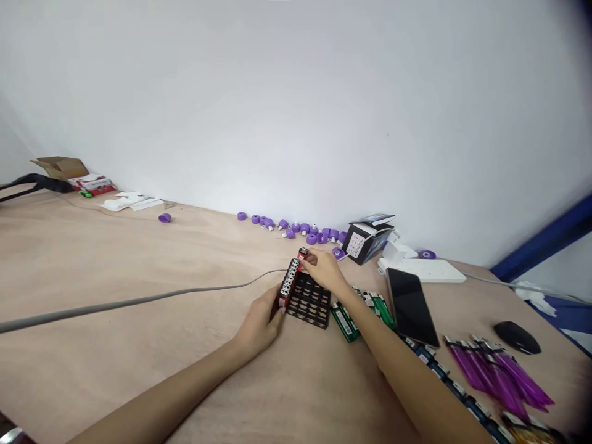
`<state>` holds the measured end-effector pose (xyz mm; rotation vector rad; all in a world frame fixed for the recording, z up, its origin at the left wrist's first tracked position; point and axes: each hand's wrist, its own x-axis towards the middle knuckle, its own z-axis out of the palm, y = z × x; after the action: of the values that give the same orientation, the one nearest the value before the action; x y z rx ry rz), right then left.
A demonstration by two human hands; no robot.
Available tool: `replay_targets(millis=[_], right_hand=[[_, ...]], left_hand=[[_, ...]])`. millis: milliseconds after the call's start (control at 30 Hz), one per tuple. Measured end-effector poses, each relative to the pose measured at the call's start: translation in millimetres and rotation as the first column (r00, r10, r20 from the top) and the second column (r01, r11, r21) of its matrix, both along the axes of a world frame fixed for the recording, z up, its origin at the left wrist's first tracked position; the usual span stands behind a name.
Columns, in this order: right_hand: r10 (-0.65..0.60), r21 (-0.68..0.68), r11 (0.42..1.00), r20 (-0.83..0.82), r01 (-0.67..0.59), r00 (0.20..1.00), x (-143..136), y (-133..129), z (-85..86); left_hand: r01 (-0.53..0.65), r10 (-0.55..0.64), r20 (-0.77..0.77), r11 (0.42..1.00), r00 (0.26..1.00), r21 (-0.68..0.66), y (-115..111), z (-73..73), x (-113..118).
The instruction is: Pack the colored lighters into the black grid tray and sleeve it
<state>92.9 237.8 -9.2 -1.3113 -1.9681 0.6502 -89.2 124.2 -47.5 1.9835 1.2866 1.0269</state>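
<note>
A row of red lighters (290,279) with dark and metal tops stands at the left edge of a black slotted tray (311,301). My left hand (261,320) is closed round the near end of the row. At the far end, the fingers of my right hand (322,268) pinch a red lighter at the row's end. Many slots of the tray show beside the row. Green lighters (345,322) lie just right of the tray, partly under my right forearm.
Purple caps (305,229) line the wall, near a black box (365,242). On the right are a phone (412,306), a white power strip (428,270), purple lighters (499,374), dark blue lighters (456,388) and a mouse (517,337). A grey cable (139,300) crosses the left.
</note>
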Motion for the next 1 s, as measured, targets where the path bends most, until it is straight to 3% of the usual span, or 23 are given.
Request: replay_targets(millis=[367, 567, 767, 1000], right_hand=[[0.037, -0.022, 0.999, 0.092, -0.036, 0.995, 0, 16, -2.7], [0.056, -0.009, 0.998, 0.141, -0.055, 0.988, 6, 16, -1.3], [0.088, -0.012, 0.996, 0.105, -0.087, 0.991, -2, 14, -1.2], [0.145, -0.025, 0.989, 0.075, -0.144, 0.987, -6, 14, -4.2]], left_hand=[[0.045, -0.036, -0.155, 0.997, 0.987, 0.055, 18, 1.9, -17], [0.046, -0.037, -0.221, 0.998, 0.975, 0.038, 30, -6.5, -32], [0.1, -0.085, -0.25, 0.994, 0.964, 0.047, 30, -11.5, -32], [0.177, -0.149, -0.274, 0.981, 0.95, 0.079, 27, -4.0, -26]])
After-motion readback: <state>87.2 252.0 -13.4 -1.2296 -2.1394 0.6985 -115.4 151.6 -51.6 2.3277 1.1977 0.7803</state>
